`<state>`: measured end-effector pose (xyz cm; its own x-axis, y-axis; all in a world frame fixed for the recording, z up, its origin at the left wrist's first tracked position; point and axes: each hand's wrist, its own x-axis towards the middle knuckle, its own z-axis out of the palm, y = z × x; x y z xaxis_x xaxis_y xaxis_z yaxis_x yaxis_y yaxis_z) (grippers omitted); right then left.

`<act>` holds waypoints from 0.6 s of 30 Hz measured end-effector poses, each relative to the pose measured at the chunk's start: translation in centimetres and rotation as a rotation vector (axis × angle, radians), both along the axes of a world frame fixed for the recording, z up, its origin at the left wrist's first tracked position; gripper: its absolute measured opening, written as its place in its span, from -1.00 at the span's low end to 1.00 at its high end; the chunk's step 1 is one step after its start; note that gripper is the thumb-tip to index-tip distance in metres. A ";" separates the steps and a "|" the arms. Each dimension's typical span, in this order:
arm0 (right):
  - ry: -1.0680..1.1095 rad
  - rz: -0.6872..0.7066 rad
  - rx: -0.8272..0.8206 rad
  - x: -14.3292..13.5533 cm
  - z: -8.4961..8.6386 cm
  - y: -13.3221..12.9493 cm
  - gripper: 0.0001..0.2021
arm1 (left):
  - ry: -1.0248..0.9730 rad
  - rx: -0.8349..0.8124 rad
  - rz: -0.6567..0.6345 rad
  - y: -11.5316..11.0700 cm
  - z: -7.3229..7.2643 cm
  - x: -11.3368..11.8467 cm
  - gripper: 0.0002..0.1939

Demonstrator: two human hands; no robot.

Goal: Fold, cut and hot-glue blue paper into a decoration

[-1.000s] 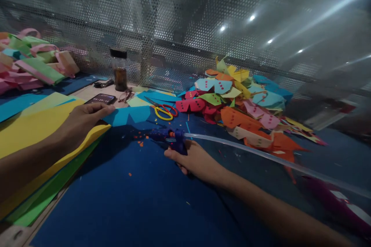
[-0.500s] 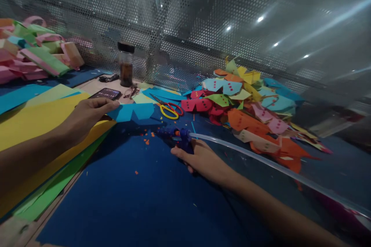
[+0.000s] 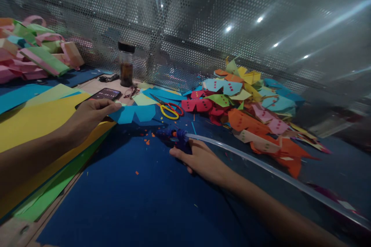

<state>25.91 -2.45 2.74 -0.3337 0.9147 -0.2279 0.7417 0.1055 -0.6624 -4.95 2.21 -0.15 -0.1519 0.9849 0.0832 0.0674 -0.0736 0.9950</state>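
My left hand (image 3: 94, 114) pinches the left end of a blue paper cutout (image 3: 135, 114), which has a notch in its lower edge. Wrapped round the handle of a dark blue glue gun (image 3: 181, 141) is my right hand (image 3: 199, 160). A long clear glue stick (image 3: 249, 157) runs out of the gun's back toward the lower right. The gun's nozzle points left, below the cutout and apart from it. Just right of the cutout lie scissors (image 3: 169, 112) with yellow and red handles.
Coloured paper cutouts (image 3: 246, 119) are heaped at the right. Folded paper strips (image 3: 43, 50) pile up at the far left, above yellow sheets (image 3: 37, 123). A phone (image 3: 106, 93) and a lidded jar (image 3: 126, 65) stand behind my left hand. Orange scraps (image 3: 147, 142) dot the blue surface.
The blue cutout and my left hand have shifted slightly right and down. My right hand and the glue gun have moved a little left. Both grips are unchanged.
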 end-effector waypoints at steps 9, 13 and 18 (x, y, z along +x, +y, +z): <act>-0.035 0.001 -0.003 0.0 0.0 -0.1 -0.62 | 0.029 -0.031 -0.008 -0.1 0.1 0.2 -0.74; -0.034 -0.006 -0.018 -0.1 0.1 -0.1 -0.60 | 0.038 -0.026 -0.003 -0.2 0.3 0.2 -0.73; -0.016 0.003 0.016 0.0 -0.1 0.0 -0.61 | 0.047 -0.024 0.007 -0.1 0.1 0.0 -0.72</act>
